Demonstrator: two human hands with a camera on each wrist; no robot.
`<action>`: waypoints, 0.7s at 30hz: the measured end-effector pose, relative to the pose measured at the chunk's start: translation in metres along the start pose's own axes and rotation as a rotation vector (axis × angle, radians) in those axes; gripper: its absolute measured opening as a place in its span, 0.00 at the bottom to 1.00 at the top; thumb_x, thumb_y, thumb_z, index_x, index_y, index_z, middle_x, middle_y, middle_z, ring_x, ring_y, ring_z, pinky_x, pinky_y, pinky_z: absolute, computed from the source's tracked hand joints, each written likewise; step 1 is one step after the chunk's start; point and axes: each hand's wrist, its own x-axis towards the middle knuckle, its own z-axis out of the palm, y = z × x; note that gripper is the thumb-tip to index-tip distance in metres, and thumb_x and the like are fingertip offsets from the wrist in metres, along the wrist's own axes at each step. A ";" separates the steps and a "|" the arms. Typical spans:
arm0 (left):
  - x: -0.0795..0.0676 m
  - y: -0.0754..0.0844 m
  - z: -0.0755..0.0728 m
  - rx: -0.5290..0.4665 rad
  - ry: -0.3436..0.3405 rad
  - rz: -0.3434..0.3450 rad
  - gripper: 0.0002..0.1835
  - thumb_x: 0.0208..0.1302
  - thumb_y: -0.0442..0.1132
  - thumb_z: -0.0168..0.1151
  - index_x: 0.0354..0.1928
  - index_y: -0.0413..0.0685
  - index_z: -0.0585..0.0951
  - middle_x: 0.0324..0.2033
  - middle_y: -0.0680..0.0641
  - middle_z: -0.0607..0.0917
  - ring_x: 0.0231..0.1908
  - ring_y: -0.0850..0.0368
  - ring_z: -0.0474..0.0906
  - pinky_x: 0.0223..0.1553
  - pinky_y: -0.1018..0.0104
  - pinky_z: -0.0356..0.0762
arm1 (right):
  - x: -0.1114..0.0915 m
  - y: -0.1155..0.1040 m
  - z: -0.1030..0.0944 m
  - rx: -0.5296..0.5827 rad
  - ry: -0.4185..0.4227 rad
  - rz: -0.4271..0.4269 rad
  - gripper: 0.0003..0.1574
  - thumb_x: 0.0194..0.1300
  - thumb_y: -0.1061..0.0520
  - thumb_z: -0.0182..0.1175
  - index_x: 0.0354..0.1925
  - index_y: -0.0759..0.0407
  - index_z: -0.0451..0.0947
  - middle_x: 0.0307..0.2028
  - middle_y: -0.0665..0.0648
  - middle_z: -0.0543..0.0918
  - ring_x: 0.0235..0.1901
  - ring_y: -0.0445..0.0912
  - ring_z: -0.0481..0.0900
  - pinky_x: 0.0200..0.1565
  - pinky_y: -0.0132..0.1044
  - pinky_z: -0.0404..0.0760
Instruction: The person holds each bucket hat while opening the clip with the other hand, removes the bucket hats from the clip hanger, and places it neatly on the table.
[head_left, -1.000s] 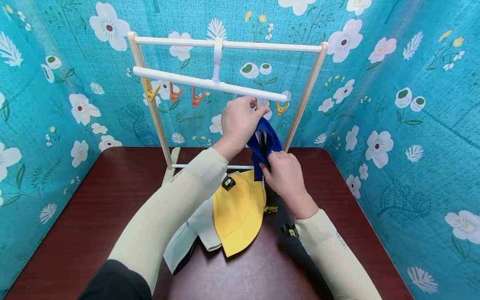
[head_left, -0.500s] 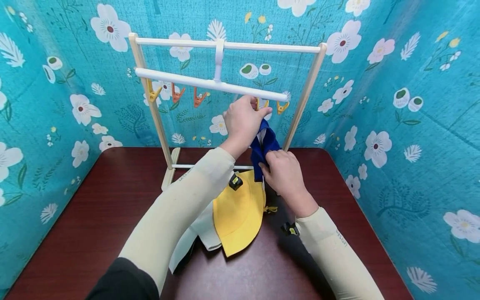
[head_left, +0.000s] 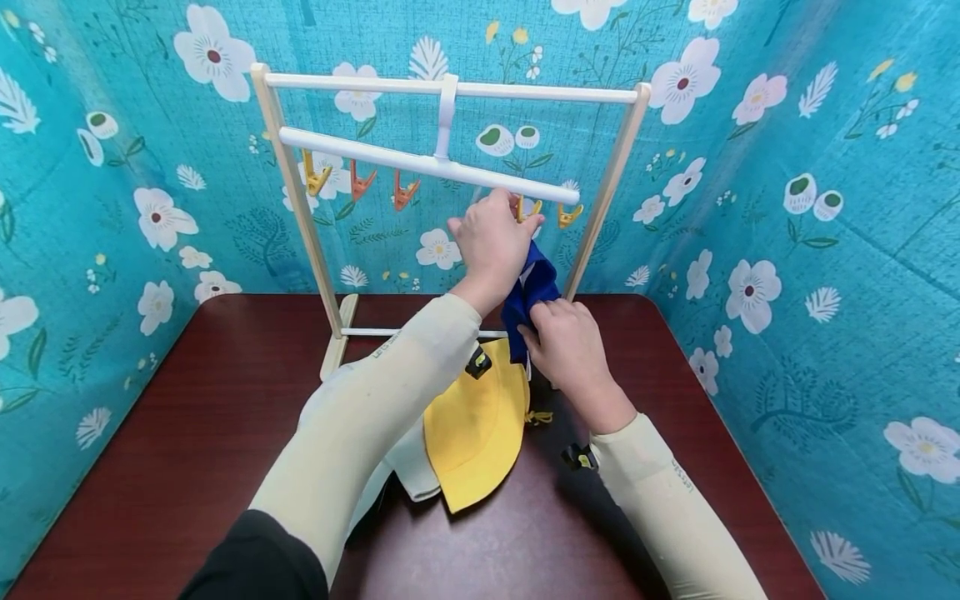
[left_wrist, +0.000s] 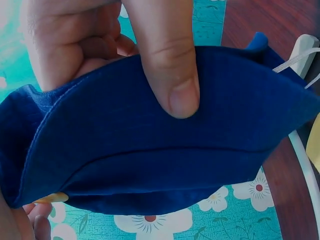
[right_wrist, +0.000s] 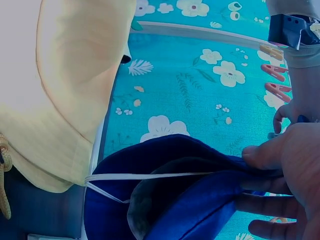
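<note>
A blue bucket hat (head_left: 542, 279) with a white elastic cord hangs under the right half of a white clip hanger (head_left: 360, 152). My left hand (head_left: 491, 242) pinches a yellow clothespin (head_left: 532, 206) right at the hat's upper edge; the clothespin's tip shows against the blue fabric in the left wrist view. With thumb and fingers, my right hand (head_left: 573, 342) grips the hat's lower side. The right thumb (left_wrist: 184, 97) lies flat across the brim in the left wrist view. In the right wrist view the cord (right_wrist: 150, 176) stretches over the hat's opening.
A wooden rack (head_left: 633, 125) carries the hanger. Other clothespins, two orange (head_left: 405, 192) and a yellow one (head_left: 315, 177), hang to the left, another yellow one (head_left: 570, 215) at the right end. A yellow hat (head_left: 480, 442) and pale folded fabric (head_left: 416, 462) lie on the table (head_left: 187, 450).
My left hand has shifted slightly right, and the hanger has slid and swung a little the same way. My right hand stays nearly in place, still gripping the blue bucket hat.
</note>
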 end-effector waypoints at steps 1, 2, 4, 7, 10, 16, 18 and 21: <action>0.001 0.001 0.001 0.019 0.000 0.001 0.18 0.65 0.64 0.66 0.37 0.58 0.79 0.26 0.57 0.81 0.32 0.59 0.75 0.41 0.54 0.57 | 0.000 0.001 0.001 -0.002 0.003 -0.001 0.21 0.63 0.53 0.73 0.26 0.57 0.71 0.19 0.56 0.75 0.23 0.52 0.76 0.29 0.44 0.68; 0.001 0.001 0.002 0.039 -0.003 -0.001 0.18 0.66 0.63 0.66 0.37 0.59 0.79 0.26 0.57 0.81 0.32 0.58 0.76 0.41 0.54 0.57 | 0.000 0.001 0.001 -0.002 0.006 -0.002 0.21 0.63 0.53 0.73 0.26 0.57 0.71 0.19 0.55 0.74 0.23 0.52 0.76 0.29 0.44 0.68; 0.002 0.002 0.003 0.082 -0.011 0.003 0.16 0.68 0.62 0.65 0.39 0.59 0.80 0.27 0.56 0.81 0.33 0.57 0.76 0.42 0.54 0.58 | -0.001 0.002 0.002 0.000 0.009 -0.001 0.22 0.63 0.53 0.73 0.25 0.56 0.70 0.18 0.55 0.72 0.23 0.52 0.75 0.29 0.44 0.67; 0.002 0.003 0.003 0.142 -0.016 0.025 0.15 0.70 0.60 0.63 0.40 0.58 0.81 0.26 0.55 0.81 0.34 0.54 0.77 0.42 0.53 0.60 | -0.001 0.003 0.003 0.001 0.006 0.007 0.22 0.64 0.52 0.72 0.25 0.56 0.69 0.18 0.54 0.71 0.23 0.52 0.74 0.29 0.44 0.67; 0.002 0.002 0.003 0.157 0.000 0.046 0.15 0.70 0.60 0.62 0.41 0.59 0.83 0.25 0.55 0.81 0.34 0.54 0.77 0.41 0.54 0.61 | -0.003 0.004 0.002 0.023 -0.003 0.047 0.21 0.64 0.52 0.72 0.25 0.56 0.70 0.18 0.55 0.72 0.23 0.52 0.75 0.30 0.45 0.69; 0.002 -0.004 0.002 0.002 0.034 0.063 0.19 0.70 0.59 0.63 0.28 0.54 0.76 0.18 0.53 0.75 0.25 0.54 0.70 0.39 0.55 0.54 | -0.006 0.011 -0.001 0.166 -0.026 0.255 0.22 0.65 0.50 0.72 0.25 0.54 0.70 0.18 0.54 0.73 0.21 0.49 0.73 0.27 0.44 0.70; 0.002 -0.007 0.001 -0.071 0.027 0.057 0.21 0.70 0.58 0.63 0.26 0.54 0.74 0.17 0.52 0.74 0.23 0.55 0.68 0.39 0.56 0.52 | -0.007 0.014 -0.001 0.217 -0.037 0.331 0.21 0.65 0.49 0.72 0.26 0.53 0.71 0.18 0.53 0.73 0.20 0.48 0.73 0.24 0.42 0.69; 0.004 -0.010 -0.001 -0.157 0.013 0.033 0.20 0.69 0.58 0.65 0.25 0.54 0.75 0.18 0.54 0.75 0.22 0.56 0.69 0.36 0.59 0.57 | -0.008 0.019 -0.002 0.279 -0.058 0.428 0.20 0.66 0.48 0.71 0.28 0.53 0.71 0.18 0.53 0.73 0.18 0.47 0.72 0.22 0.41 0.68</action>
